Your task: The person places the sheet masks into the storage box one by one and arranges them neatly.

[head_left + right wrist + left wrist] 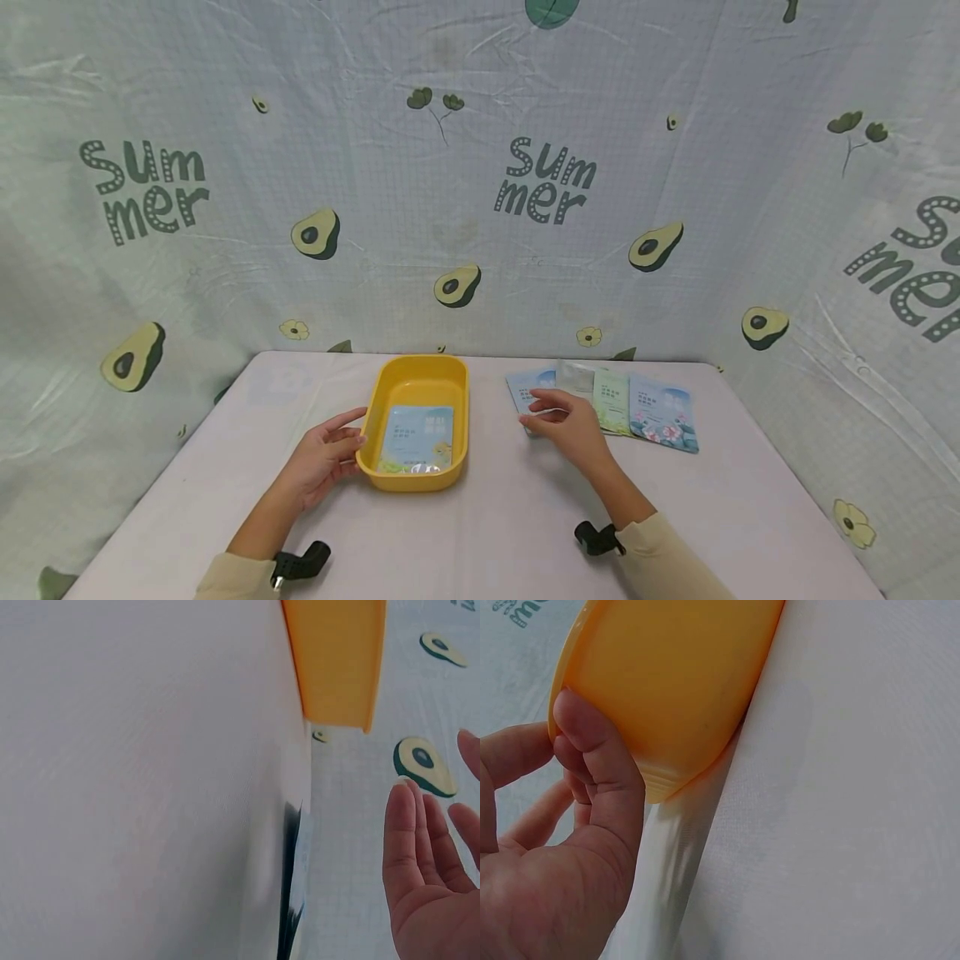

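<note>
Inside the yellow tray (414, 482) on the tabletop (517, 533) lies a pale blue packet (416, 437); the left hand (321, 460) pinches the tray's left rim. Farther right, the right hand (570, 427) hovers, fingers loosely spread, above four sachets (612, 400). Behind hangs an avocado-printed cloth (375, 167).

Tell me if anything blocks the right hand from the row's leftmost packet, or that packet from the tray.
Nothing visible stands between the right hand and the row's leftmost packet. From there to the tray, only its raised right wall is in the way; the left hand is on the opposite side.
</note>
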`<state>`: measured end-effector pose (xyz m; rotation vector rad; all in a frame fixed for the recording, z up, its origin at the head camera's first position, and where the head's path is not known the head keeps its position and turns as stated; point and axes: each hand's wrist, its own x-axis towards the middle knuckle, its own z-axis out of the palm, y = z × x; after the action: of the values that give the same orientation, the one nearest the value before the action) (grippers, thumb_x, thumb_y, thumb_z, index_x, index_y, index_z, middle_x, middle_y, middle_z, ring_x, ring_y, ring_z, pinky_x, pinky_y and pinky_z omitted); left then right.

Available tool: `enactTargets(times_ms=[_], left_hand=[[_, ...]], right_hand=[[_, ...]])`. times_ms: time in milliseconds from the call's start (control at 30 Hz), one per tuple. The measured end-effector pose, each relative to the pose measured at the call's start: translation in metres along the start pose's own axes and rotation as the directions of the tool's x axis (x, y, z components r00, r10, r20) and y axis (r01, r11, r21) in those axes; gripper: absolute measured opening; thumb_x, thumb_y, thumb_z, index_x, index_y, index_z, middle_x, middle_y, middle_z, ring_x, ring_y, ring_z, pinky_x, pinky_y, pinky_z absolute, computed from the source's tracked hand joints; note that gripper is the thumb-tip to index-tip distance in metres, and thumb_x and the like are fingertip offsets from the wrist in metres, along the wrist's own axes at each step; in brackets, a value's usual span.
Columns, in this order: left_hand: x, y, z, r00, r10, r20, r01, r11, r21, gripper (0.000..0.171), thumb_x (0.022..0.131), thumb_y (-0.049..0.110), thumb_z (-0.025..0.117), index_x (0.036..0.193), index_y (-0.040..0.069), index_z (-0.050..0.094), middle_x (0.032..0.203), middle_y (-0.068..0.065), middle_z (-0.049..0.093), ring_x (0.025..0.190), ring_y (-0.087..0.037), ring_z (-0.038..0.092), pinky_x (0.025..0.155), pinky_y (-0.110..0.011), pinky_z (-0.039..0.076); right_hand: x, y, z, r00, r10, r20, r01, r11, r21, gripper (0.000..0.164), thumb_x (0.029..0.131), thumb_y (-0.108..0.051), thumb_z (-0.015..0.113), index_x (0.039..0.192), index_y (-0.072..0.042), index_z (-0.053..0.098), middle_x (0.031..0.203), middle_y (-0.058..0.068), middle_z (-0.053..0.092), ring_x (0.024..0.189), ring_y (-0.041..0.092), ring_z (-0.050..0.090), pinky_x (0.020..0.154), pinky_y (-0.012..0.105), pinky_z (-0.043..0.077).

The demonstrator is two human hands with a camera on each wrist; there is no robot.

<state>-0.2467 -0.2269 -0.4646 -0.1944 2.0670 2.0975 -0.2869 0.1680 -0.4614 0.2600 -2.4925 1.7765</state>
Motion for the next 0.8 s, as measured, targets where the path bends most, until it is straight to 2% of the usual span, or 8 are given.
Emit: enactTargets(times_ms=[167,533,667,800], left_hand=[[0.000,0.000,-0.001,1.000,0.000,0.004,0.000,1.000,-0.012,0.064,0.101,0.010,0.062,0.159,0.010,0.036,0.108,-0.002,0.056,0.084,-0.017,0.064,0.077,-0.025,0.061],[0.000,-0.001,-0.001,1.000,0.000,0.002,0.000,1.000,-0.018,0.063,0.102,0.011,0.061,0.159,0.010,0.035,0.108,-0.002,0.056,0.086,-0.017,0.064,0.078,-0.025,0.061],[0.001,-0.001,-0.001,1.000,0.004,0.004,-0.004,1.000,-0.016,0.063,0.102,0.010,0.061,0.159,0.009,0.035,0.108,-0.002,0.056,0.085,-0.017,0.064,0.077,-0.024,0.061],[0.001,-0.002,-0.001,1.000,0.003,0.007,-0.003,1.000,-0.016,0.063,0.102,0.010,0.061,0.159,0.010,0.035,0.108,-0.002,0.056,0.085,-0.016,0.064,0.077,-0.025,0.061]], right_hand=[[-0.006,0.002,-0.013,1.000,-0.005,0.003,0.005,1.000,0.009,0.054,0.082,-0.028,0.087,0.132,-0.016,0.070,0.118,0.016,0.073,0.100,0.021,0.073,0.080,0.019,0.058],[-0.020,0.009,-0.042,0.999,0.021,-0.024,-0.021,1.000,0.005,0.056,0.085,-0.032,0.084,0.134,-0.012,0.067,0.123,0.015,0.071,0.105,0.021,0.070,0.083,0.018,0.057],[-0.024,0.012,-0.053,0.999,0.014,-0.045,-0.016,0.999,-0.030,0.055,0.085,-0.035,0.083,0.134,-0.014,0.067,0.126,0.018,0.069,0.106,0.018,0.070,0.084,0.017,0.057],[-0.026,0.018,-0.064,0.998,0.001,-0.065,-0.004,0.999,-0.044,0.054,0.087,-0.033,0.083,0.134,-0.012,0.067,0.128,0.021,0.068,0.103,0.009,0.070,0.085,0.016,0.057]])
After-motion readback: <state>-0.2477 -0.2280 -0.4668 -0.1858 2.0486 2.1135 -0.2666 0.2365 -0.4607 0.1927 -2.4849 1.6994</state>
